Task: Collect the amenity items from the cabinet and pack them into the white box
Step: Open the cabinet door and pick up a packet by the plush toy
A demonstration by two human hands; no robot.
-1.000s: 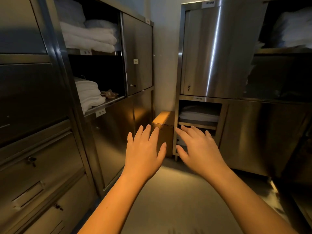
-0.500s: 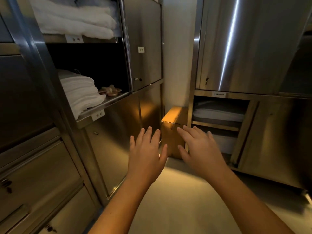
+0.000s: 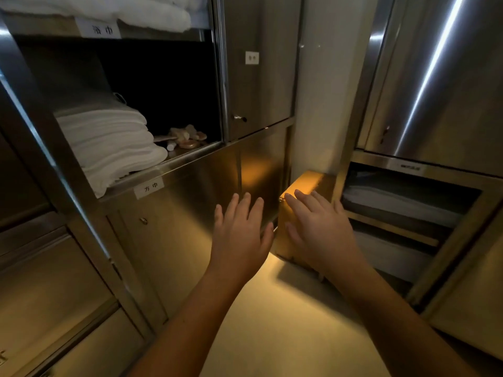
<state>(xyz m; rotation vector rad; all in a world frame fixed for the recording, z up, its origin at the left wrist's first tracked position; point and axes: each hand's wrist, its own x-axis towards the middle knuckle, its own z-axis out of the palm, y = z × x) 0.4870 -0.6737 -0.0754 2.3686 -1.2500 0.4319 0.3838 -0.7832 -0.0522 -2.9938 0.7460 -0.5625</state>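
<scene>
A small heap of amenity items (image 3: pixel 186 138), pale packets and round pieces, lies on the open middle shelf of the steel cabinet (image 3: pixel 190 170) at left, beside a stack of folded white towels (image 3: pixel 109 142). A box (image 3: pixel 302 191), lit amber, stands on the floor in the corner between the two cabinets. My left hand (image 3: pixel 239 235) is stretched forward, fingers apart, holding nothing, just left of the box. My right hand (image 3: pixel 318 227) is also spread and empty, in front of the box's near face; contact cannot be told.
More white linen (image 3: pixel 114 9) fills the top shelf at left. A second steel cabinet (image 3: pixel 435 77) stands at right, with folded linen (image 3: pixel 402 205) on its low open shelves. Closed doors and drawers (image 3: pixel 54 281) line the lower left. Bare floor (image 3: pixel 285 322) lies under my arms.
The view has moved forward and down toward the corner; the box and shelf look larger and closer. Both hands stay spread and have advanced to the box.
</scene>
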